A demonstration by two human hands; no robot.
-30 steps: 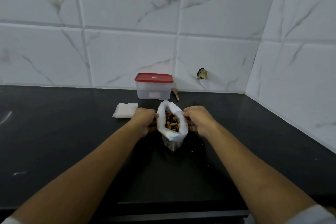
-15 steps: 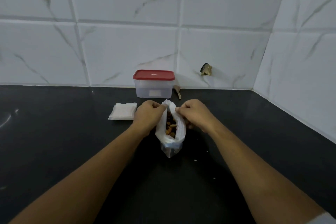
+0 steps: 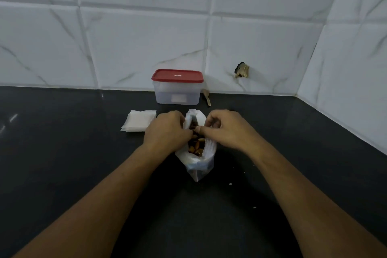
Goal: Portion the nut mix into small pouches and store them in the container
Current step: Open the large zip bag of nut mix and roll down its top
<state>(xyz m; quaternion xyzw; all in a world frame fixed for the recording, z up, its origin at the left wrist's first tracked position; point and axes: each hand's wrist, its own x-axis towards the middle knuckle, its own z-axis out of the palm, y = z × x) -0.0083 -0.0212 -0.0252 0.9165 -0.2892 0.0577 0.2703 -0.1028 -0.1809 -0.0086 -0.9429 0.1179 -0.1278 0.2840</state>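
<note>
two hands at the mouth of one nut bag

there is one nut mix bag (image 3: 201, 168), one container (image 3: 177, 95) with one red lid (image 3: 177, 75), and one stack of small pouches (image 3: 138, 121); how many pouches the stack holds cannot be told. two bare hands are in view, and one small beige piece (image 3: 206, 97), perhaps a spoon, lies just right of the container.

the bag is white, thin plastic, crumpled, and stands upright on the black countertop (image 3: 62, 163) with its mouth pulled narrow. brown and orange nut mix (image 3: 195, 148) shows through the opening. the container is clear-walled, closed by its lid, with a pale label on the front.

the bag stands between the two hands, near the middle of the counter. the left hand (image 3: 165, 132) has its fingers curled onto the left side of the rim and grips it. the right hand (image 3: 227, 130) pinches the right side of the rim between thumb and curled fingers. the fingertips of the two hands nearly meet over the opening.

the pouch stack lies flat just left of the left hand, partly behind it. the container sits beyond the bag, against the white tiled wall (image 3: 125, 48), apart from both hands. a dark chipped spot (image 3: 241, 70) marks the wall to the right of the container.
</note>
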